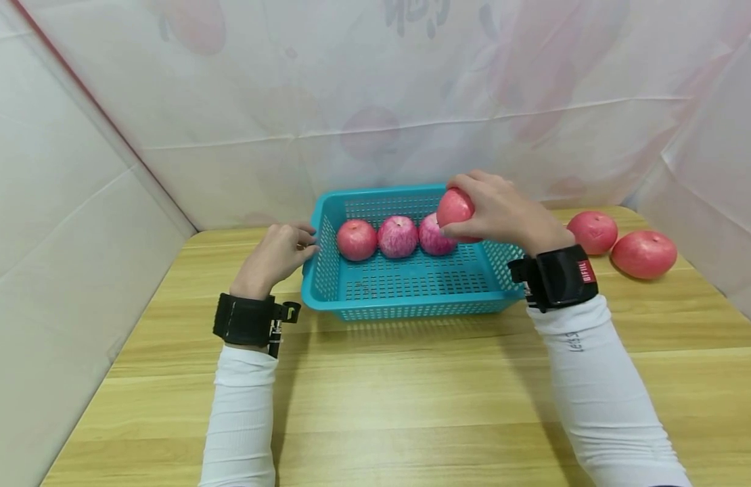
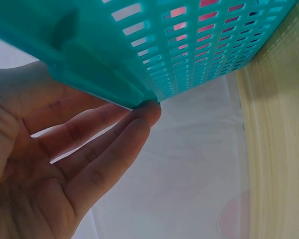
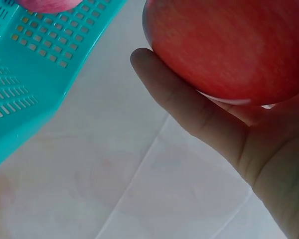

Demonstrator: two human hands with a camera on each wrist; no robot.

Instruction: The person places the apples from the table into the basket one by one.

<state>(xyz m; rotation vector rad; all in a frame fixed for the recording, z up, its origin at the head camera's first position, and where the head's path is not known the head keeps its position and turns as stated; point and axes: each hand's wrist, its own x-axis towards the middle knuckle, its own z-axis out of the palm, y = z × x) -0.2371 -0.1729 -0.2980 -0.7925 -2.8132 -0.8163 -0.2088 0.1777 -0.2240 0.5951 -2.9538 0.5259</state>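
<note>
My right hand [image 1: 494,206] grips a red apple [image 1: 456,206] over the right part of a blue-green plastic basket [image 1: 412,303]. Up close in the right wrist view, that apple [image 3: 234,45] sits against the fingers and palm, beside the basket's rim [image 3: 65,89]. Inside the basket three apples stand in a row: a red one [image 1: 356,240], a striped pink one [image 1: 398,237] and another striped one [image 1: 433,237], partly hidden by the held apple. My left hand [image 1: 278,253] holds the basket's left rim, its fingertips [image 2: 150,110] at the rim's lower edge.
Two more red apples, one behind [image 1: 592,232] and one in front [image 1: 644,255], lie on the wooden table [image 1: 400,406] right of the basket. Pale printed cloth [image 1: 375,88] hangs behind the table and along both sides. Each wrist wears a black strap with a camera.
</note>
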